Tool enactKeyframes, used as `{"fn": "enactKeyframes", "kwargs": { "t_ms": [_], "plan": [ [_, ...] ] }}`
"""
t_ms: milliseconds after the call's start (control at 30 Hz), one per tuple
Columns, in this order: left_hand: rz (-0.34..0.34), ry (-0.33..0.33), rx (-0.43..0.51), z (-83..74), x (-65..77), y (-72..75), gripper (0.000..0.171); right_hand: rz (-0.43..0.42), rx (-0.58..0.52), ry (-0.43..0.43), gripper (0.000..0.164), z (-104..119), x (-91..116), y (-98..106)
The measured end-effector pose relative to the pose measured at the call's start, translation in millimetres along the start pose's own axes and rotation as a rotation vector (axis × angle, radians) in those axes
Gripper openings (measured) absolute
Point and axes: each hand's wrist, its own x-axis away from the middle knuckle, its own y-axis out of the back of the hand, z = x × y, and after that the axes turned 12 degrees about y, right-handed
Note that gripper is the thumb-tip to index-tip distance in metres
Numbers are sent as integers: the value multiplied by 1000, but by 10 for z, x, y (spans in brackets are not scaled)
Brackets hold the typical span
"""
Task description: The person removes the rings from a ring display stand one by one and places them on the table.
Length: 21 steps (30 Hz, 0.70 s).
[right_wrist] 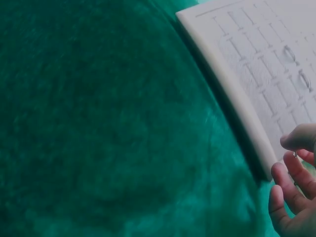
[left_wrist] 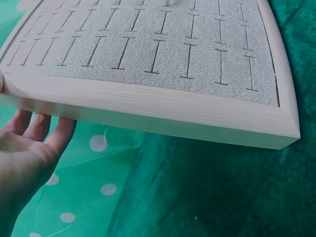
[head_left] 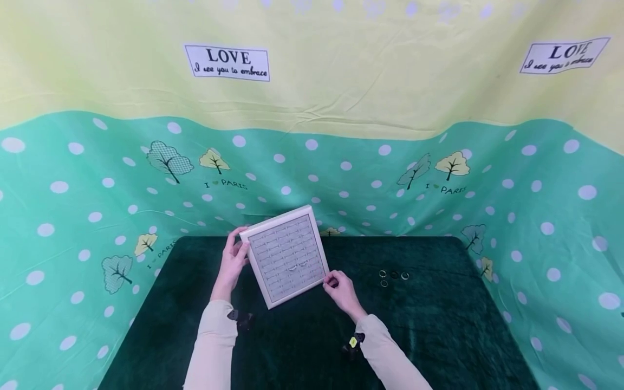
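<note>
A square ring display tray point(head_left: 275, 219), pale-framed with rows of slots in grey padding, is tilted up at the table's middle. My left hand point(head_left: 234, 264) grips its upper left corner; in the left wrist view its fingers point(left_wrist: 61, 136) reach beneath the frame. Two rings point(right_wrist: 289, 54) stand in the slots toward the lower right of the padding. By the tray's lower right corner is my right hand point(head_left: 343, 292). A small shiny piece that looks like a ring point(right_wrist: 295, 154) is pinched between its thumb and fingers, mostly hidden by them.
Right of the tray, several loose rings point(head_left: 384, 283) lie in a small group with a dark round piece point(head_left: 394, 275). Dark green velvety cloth covers the table point(head_left: 439, 325). A printed curtain point(head_left: 312, 162) hangs behind and at both sides.
</note>
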Motion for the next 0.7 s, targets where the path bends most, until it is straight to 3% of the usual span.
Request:
{"fn": "enactKeyframes", "kwargs": {
  "t_ms": [400, 700],
  "plan": [
    [4, -5, -10, 8, -4, 8, 45, -38, 69, -38, 14, -186, 221, 207],
    [22, 38, 39, -36, -4, 15, 45, -129, 54, -45, 13, -250, 247, 476]
  ]
}}
